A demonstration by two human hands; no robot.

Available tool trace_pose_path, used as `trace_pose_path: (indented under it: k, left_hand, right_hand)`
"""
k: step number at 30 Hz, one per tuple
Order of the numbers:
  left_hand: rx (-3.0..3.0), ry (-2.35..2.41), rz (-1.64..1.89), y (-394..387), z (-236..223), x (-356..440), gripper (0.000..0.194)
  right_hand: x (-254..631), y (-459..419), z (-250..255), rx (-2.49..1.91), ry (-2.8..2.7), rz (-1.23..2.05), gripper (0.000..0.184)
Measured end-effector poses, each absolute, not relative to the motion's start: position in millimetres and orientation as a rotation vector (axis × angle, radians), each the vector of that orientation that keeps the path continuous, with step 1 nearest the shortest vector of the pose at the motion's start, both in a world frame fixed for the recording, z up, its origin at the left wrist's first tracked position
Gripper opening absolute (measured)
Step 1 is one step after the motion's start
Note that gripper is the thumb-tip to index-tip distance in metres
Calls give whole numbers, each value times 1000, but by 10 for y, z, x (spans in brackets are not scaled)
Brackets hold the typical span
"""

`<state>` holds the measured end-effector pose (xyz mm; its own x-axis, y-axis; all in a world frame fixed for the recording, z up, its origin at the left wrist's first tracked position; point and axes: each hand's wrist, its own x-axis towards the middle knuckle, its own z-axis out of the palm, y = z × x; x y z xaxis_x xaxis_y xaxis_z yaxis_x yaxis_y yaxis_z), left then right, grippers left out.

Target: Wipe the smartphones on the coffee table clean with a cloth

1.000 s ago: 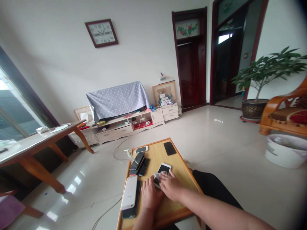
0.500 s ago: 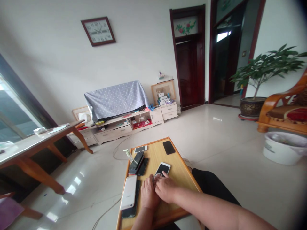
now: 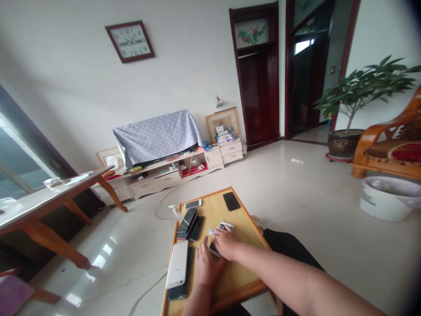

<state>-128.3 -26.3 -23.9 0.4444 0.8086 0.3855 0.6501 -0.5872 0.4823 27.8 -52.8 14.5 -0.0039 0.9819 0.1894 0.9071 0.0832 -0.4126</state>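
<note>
Right hand (image 3: 226, 242) lies over a white-framed phone (image 3: 214, 249), fingers laid flat, white wipe (image 3: 211, 231) by the fingertips; cannot tell whether they pinch it. Left hand (image 3: 207, 265) rests at the phone's near end, thumb parted from the fingers, grip unclear. Phone lies screen-up on the small wooden table (image 3: 245, 224), right of a white-backed phone (image 3: 177, 265) overlapping a dark one (image 3: 179, 293).

Room right of white phone (image 3: 227, 224) — stacked phones (image 3: 190, 217), pump bottle (image 3: 178, 213) block left.
</note>
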Motion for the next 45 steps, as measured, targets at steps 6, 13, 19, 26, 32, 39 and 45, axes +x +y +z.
trace_pose_path:
  k: [6,13,19,26,32,39,45]
  left_hand:
    - [2394,1311,742,-299,-164,-1269,82]
    - [2386,1294,712,-326,-79,-1276,82]
    - [2369,1243,708,-298,-150,-1339,79]
    - [2381,1277,708,-316,-124,-1273,85]
    - [2370,1313,678,-324,-79,-1224,91]
    - [2381,1277,719,-323,-124,-1240,92]
    - [2435,1231,708,-310,-142,-1285,84]
  right_hand:
    - [530,-378,178,-2013,-1792,210,52]
    - [241,-552,128,-1963,-1891,204,54]
    - [-30,-839,127,-1774,-2103,213,52]
    - [151,-645,163,-1826,-2074,230,46]
    - [477,-365,173,-2021,-1798,215,51]
    - [417,-391,205,-2026,-1825,232,51]
    - [80,-693,155,-1838,-2037,267,51]
